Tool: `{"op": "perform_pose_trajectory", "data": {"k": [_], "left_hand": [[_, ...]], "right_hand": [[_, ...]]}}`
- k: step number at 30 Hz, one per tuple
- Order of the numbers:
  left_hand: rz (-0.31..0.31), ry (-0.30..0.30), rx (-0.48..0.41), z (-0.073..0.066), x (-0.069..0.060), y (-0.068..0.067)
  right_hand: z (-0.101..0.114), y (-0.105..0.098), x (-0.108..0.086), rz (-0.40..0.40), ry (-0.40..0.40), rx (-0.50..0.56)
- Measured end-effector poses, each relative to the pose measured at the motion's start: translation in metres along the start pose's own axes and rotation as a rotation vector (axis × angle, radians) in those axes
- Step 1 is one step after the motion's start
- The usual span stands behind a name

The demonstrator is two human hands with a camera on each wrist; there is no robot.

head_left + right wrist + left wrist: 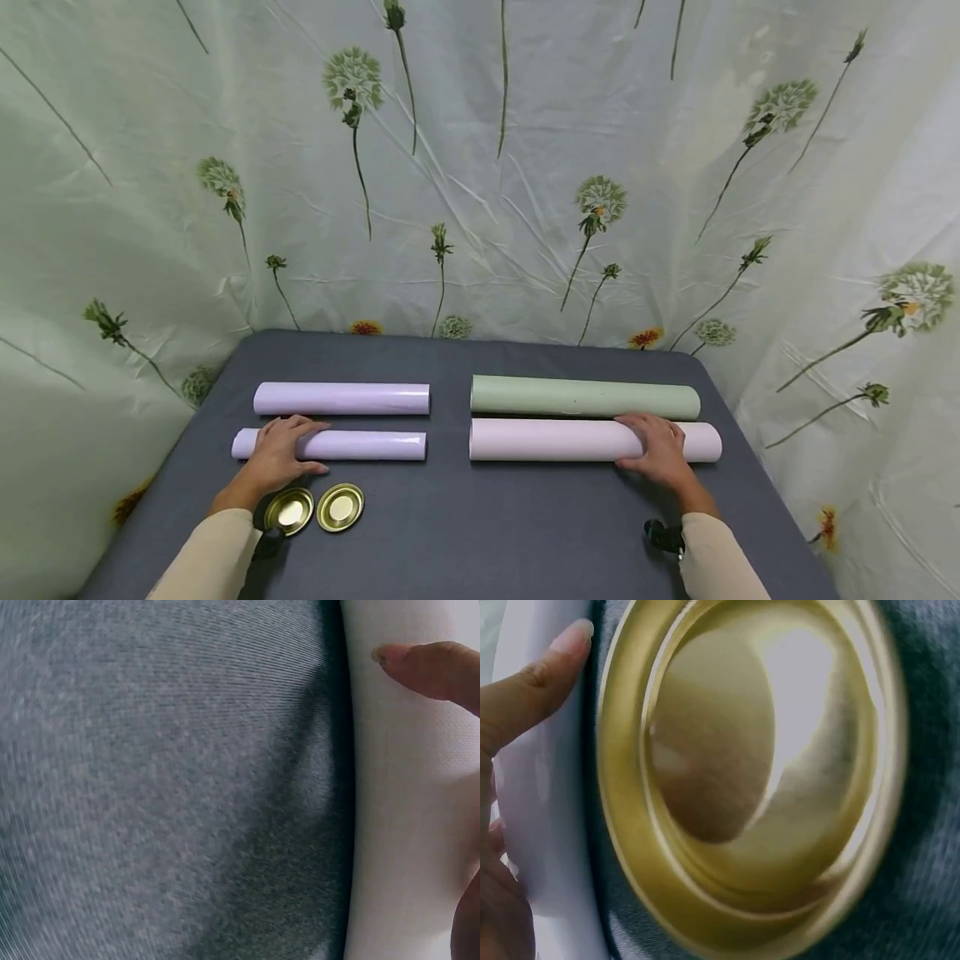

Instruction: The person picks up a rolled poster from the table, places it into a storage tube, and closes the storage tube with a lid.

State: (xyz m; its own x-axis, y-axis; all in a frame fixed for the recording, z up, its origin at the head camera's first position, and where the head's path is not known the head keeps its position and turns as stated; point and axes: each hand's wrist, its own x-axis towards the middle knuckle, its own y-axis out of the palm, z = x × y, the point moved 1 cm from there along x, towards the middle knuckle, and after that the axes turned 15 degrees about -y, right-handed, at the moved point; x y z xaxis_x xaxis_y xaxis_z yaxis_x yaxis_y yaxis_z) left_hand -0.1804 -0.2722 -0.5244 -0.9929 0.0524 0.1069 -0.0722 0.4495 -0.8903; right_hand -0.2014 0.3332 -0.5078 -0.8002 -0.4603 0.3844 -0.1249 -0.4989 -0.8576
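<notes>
My left hand lies over the nearer glossy lavender roll, its fingers on the far side and its thumb on the near side. In the left wrist view the thumb shows against the roll; the other fingers are mostly hidden. With my right hand I grip the pale pink roll near its right end, fingers over the top and thumb in front. The right wrist view shows that thumb on the roll's surface. Behind lie another lavender roll and a pale green roll.
Two round gold metal lids lie near my left wrist: a left lid, partly behind the wrist, and a right lid. The dark grey tabletop meets a pale curtain with dandelion prints at the back and sides.
</notes>
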Motion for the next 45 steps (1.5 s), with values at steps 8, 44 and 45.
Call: {"op": "perform_pose_trajectory", "data": {"k": [8,44,45], "left_hand": [[0.016,-0.018,0.012,0.006,-0.001,0.003],[-0.006,0.003,-0.035,-0.008,0.004,-0.010],[-0.003,0.005,-0.035,-0.009,0.004,-0.011]], "right_hand": [[0.002,0.009,0.001,0.051,0.042,-0.048],[0.003,0.013,0.001,0.055,0.094,-0.125],[0.002,0.013,0.001,0.056,0.095,-0.121]]}}
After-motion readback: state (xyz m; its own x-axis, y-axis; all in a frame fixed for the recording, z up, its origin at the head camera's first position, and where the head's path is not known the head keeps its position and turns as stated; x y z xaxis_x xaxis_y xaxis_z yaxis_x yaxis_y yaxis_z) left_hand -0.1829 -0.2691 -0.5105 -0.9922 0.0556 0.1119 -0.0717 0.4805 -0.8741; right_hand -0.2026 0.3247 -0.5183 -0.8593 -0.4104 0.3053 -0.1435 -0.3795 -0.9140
